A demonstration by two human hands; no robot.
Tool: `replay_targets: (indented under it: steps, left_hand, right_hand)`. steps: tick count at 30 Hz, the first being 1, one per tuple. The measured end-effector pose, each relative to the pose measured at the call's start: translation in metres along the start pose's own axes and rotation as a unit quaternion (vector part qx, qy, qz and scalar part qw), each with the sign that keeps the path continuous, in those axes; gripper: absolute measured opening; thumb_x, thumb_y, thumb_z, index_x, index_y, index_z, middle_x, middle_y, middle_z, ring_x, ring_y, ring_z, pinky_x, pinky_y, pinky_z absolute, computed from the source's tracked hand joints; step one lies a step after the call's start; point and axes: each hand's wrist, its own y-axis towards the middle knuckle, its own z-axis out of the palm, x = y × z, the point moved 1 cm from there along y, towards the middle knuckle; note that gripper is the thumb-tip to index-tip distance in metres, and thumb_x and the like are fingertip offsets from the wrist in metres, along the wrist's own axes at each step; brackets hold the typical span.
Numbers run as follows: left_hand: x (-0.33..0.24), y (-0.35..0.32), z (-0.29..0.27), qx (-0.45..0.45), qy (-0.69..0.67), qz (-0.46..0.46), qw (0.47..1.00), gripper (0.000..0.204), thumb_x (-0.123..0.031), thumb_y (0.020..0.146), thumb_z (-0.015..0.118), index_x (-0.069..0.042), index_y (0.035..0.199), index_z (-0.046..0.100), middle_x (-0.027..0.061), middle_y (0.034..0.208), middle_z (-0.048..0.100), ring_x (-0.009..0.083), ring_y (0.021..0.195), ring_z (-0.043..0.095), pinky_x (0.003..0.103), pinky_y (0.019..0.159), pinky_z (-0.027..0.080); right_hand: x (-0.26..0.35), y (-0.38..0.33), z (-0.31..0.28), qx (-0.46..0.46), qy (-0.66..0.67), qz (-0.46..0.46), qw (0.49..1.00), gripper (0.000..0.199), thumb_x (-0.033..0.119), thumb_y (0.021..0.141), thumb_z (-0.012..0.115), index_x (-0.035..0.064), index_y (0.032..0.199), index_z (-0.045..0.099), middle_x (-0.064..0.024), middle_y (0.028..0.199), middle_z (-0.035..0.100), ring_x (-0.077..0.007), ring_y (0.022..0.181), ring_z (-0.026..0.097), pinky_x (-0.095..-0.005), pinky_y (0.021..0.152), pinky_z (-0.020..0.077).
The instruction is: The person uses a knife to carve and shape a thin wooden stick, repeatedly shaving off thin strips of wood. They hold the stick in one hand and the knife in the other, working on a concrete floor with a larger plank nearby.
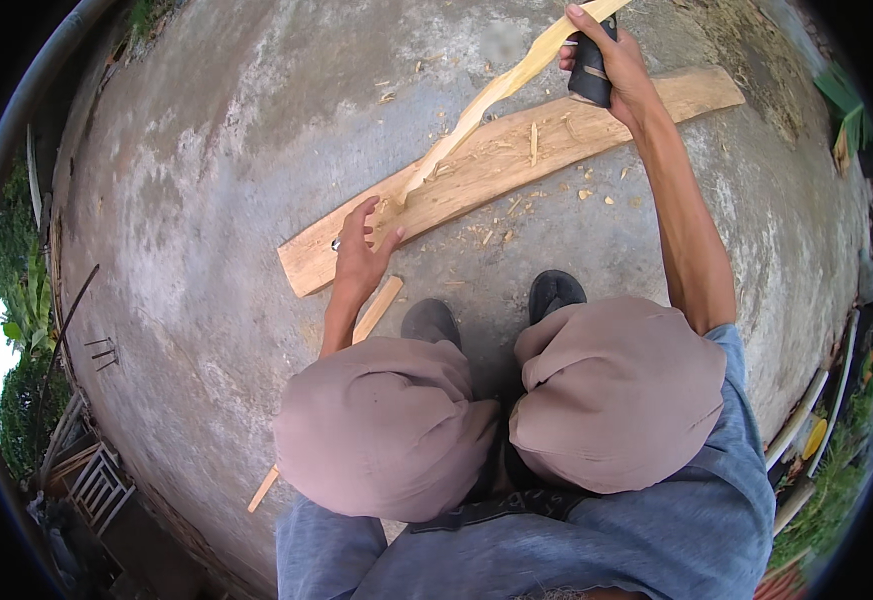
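The person's hands are well apart. The right hand (625,65) is closed around a dark, roughly cylindrical object (591,72) with a thin pale band, its thumb laid along a long, pale yellow strip of wood (517,80). This strip runs on past the right thumb and slants down toward the left hand (360,262), twisting slightly and narrowing to an end just beyond the left fingertips.

The left hand has its fingers spread and slightly bent, over the near end of a broad wooden plank (497,175); whether they touch the wood cannot be told. A small shiny item (336,244) shows at the outer side of this hand.

The plank lies on the concrete floor (207,190), reaching from below the left hand to a little past the right wrist. On it, between the two hands, rests a short sliver (534,143), with shavings around. Wood chips (585,193) are scattered on the floor to the left of the right forearm. Just behind the left wrist lies a narrow stick (379,307), partly hidden by the left knee (382,425). Two dark shoes (557,290) stand to the right of the left hand, nearer the body.
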Motion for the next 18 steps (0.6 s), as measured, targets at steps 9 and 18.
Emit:
replay_targets:
  steps: [9,18]
  left_hand:
    - [-0.022,-0.007,0.065,0.103,-0.094,-0.1,0.985,0.042,-0.035,0.097,0.075,0.0,0.118,0.07,0.0111,0.075,0.062,0.0195,0.07,0.055,0.036,0.069,0.048]
    - [-0.006,-0.01,0.105,0.11,-0.138,-0.134,0.975,0.043,-0.042,0.101,0.07,0.002,0.101,0.073,0.0066,0.067,0.057,0.0124,0.061,0.051,0.031,0.058,0.042]
  right_hand:
    - [-0.063,-0.023,-0.061,-0.224,0.155,0.084,0.959,0.053,0.045,0.091,0.081,-0.0005,0.102,0.057,-0.0105,0.088,0.063,-0.0188,0.075,0.067,-0.0313,0.068,0.0626]
    - [-0.15,-0.17,0.004,0.009,-0.225,0.156,0.962,0.045,0.037,0.102,0.068,0.0011,0.126,0.053,-0.0102,0.081,0.066,-0.0207,0.07,0.067,-0.0358,0.065,0.0537]
